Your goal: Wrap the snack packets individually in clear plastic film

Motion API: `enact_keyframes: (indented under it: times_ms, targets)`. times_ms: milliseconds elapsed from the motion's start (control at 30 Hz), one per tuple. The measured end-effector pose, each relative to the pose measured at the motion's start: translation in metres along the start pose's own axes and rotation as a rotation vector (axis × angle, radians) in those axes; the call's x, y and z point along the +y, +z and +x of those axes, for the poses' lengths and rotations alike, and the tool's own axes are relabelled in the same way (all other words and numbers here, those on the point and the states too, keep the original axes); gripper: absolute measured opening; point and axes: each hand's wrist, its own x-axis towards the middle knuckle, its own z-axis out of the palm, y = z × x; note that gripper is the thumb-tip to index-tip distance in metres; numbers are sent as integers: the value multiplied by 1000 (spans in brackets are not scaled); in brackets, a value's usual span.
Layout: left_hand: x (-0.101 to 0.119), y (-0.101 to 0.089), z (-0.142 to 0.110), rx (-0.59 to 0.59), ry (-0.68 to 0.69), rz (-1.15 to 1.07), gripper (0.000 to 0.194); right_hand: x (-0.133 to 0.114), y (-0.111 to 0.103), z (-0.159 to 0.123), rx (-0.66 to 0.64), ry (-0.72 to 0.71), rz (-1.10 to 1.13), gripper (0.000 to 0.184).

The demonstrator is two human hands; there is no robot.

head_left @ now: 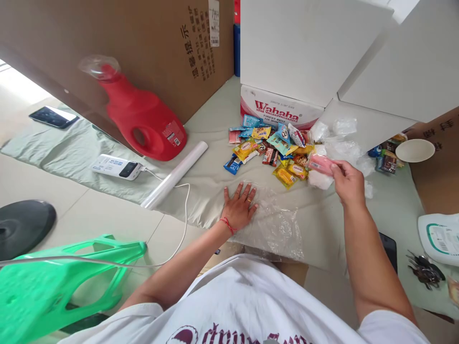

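My left hand (239, 209) lies flat with its fingers spread, on the pale green cloth beside a sheet of clear plastic film (274, 229). In my right hand (349, 184), a pink wrapped snack (320, 165) is pinched by its right end. That snack is held at the right side of a pile of small wrapped snacks (270, 150) in yellow, blue, red and white packets. Behind and beside it lie several crumpled clear plastic bundles (344, 143).
A Wahaba-style printed carton (279, 107) stands behind the pile, under white boxes (304, 43). To the left are a plastic roll (175, 174), a red jug (143, 119), a power bank (116, 167) with a cable, and a green stool (71, 277). A paper bowl (415, 150) and keys (426, 271) lie right.
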Motion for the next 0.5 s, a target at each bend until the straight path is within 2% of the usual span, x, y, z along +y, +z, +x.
enact_keyframes:
  times_ms: [100, 200, 267, 300, 367, 433, 500]
  targets:
    - [1, 1, 2, -4, -13, -17, 56, -25, 12, -61, -213, 245, 377, 49]
    - [-2, 2, 5, 0, -19, -42, 55, -48, 48, -121, -464, 454, 589, 48]
    - [-8, 2, 6, 6, -7, -61, 53, -57, 75, -150, -551, 522, 636, 47]
    - [-11, 2, 7, 6, 5, -69, 53, -59, 86, -161, -545, 503, 586, 44]
    - [-18, 1, 7, 9, 33, -76, 52, -60, 102, -175, -451, 387, 384, 37]
    - [-22, 1, 6, 17, 56, -68, 52, -60, 109, -182, -329, 243, 170, 32]
    - [-25, 0, 5, 27, 68, -50, 53, -63, 112, -186, -280, 159, 74, 30]
